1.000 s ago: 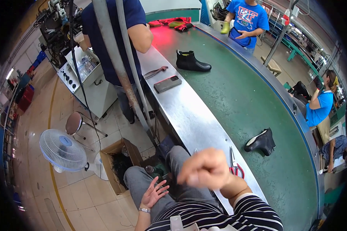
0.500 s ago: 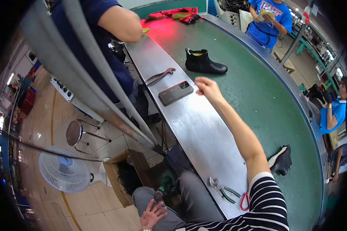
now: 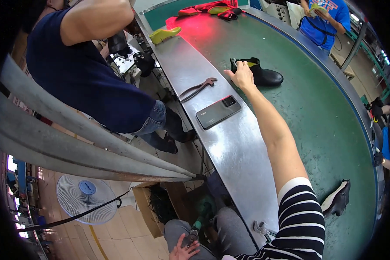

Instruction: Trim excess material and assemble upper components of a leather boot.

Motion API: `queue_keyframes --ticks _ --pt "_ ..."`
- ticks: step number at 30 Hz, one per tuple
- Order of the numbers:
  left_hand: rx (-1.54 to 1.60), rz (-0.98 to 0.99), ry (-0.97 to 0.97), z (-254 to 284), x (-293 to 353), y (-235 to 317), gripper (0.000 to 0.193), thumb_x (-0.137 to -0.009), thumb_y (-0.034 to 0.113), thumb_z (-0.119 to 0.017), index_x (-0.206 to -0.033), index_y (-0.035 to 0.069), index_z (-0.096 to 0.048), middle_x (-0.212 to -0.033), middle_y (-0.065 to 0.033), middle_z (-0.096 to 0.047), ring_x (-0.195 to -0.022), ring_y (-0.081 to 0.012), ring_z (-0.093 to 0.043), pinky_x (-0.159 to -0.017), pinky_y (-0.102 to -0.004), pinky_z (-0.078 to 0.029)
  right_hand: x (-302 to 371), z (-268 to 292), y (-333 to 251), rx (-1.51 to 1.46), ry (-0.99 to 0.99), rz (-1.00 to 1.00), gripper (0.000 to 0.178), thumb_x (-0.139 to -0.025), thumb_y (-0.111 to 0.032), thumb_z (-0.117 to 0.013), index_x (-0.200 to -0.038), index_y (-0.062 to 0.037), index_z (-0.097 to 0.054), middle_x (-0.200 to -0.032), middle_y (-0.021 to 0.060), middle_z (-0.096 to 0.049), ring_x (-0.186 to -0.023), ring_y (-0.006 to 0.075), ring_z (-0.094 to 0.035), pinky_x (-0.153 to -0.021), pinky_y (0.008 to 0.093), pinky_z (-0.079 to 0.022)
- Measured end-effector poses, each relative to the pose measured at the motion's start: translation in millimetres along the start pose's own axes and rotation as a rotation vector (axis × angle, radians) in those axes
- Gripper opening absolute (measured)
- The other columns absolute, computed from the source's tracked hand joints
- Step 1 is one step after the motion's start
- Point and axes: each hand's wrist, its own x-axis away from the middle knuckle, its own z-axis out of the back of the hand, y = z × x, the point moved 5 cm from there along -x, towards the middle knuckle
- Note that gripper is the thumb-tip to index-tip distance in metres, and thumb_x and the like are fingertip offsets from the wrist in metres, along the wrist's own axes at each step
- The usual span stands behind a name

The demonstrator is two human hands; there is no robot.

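Right hand (image 3: 242, 74) is stretched far out over the steel bench (image 3: 229, 147), arm fully extended, fingers spread and resting on the shaft opening of the black ankle boot (image 3: 260, 74); the hand looks open, touching the boot's collar but not closed around it, though the far side of the fingers is hard to read at this angle, so a light pinch can't be ruled out. The boot stands upright on the green conveyor (image 3: 307, 121), just past the bench edge, toe pointing away to the right. Left hand (image 3: 184, 250) sits low near the lap, palm up, fingers loosely open, holding nothing. On the bench near the reaching arm: a grey phone (image 3: 218, 112) lying flat, and a pair of lasting pliers (image 3: 198, 87) just beyond it, both apart from the hand. A second dark boot (image 3: 337, 200) lies on its side on the conveyor near the right elbow. A yellow shoe last (image 3: 164, 34) sits at the far bench end, and a person in a dark blue shirt (image 3: 82, 78) stands to the left. Step in hand reads as the reach-and-grasp on the boot. The next move likely calls for closing the fingers on the collar and pulling the boot back across to the bench, clearing the phone and pliers.
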Motion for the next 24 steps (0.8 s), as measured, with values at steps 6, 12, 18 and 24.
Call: queue_keyframes --ticks 6,12,18,24 --pt "-0.036 0.002 0.011 2 1 -9 0.078 -0.094 0.036 -0.057 -0.154 0.013 -0.013 -0.142 -0.0301 -0.039 -0.133 -0.0424 -0.039 -0.11 -0.055 -0.034 20 60 18 0.104 0.037 -0.144 0.034 -0.086 -0.041 -0.061 -0.09 -0.007 -0.068 -0.1 0.0116 -0.063 -0.095 0.0343 -0.063 -0.08 0.045 -0.05" --pt "-0.204 0.15 -0.363 7 35 -13 0.067 -0.094 0.03 -0.056 -0.151 0.011 -0.027 -0.145 -0.0192 -0.04 -0.134 -0.0393 -0.038 -0.112 -0.0554 -0.03 62 190 55 -0.343 0.07 -0.283 0.034 -0.087 -0.035 -0.067 -0.09 -0.0011 -0.068 -0.076 0.0032 -0.062 -0.074 0.016 -0.059 -0.07 0.0329 -0.044" --pt "-0.703 0.24 -0.467 -102 22 -15 0.068 -0.091 0.034 -0.063 -0.143 0.0 -0.036 -0.136 -0.0201 -0.052 -0.127 -0.0336 -0.049 -0.109 -0.047 -0.035 127 334 -52 -0.711 -0.302 -0.06 0.028 -0.092 -0.029 -0.065 -0.075 -0.0073 -0.062 -0.068 -0.0086 -0.051 -0.064 0.0022 -0.042 -0.057 0.0247 -0.031" --pt "-1.361 -0.17 -0.635 -219 -18 -44 0.106 -0.074 0.018 -0.083 -0.154 0.007 -0.013 -0.153 -0.011 -0.032 -0.137 -0.0226 -0.037 -0.11 -0.0366 -0.031 252 414 -160 -0.946 -0.45 -0.053 0.025 -0.091 -0.025 -0.067 -0.074 -0.0077 -0.062 -0.069 -0.0086 -0.054 -0.067 0.0016 -0.046 -0.065 0.0218 -0.035"
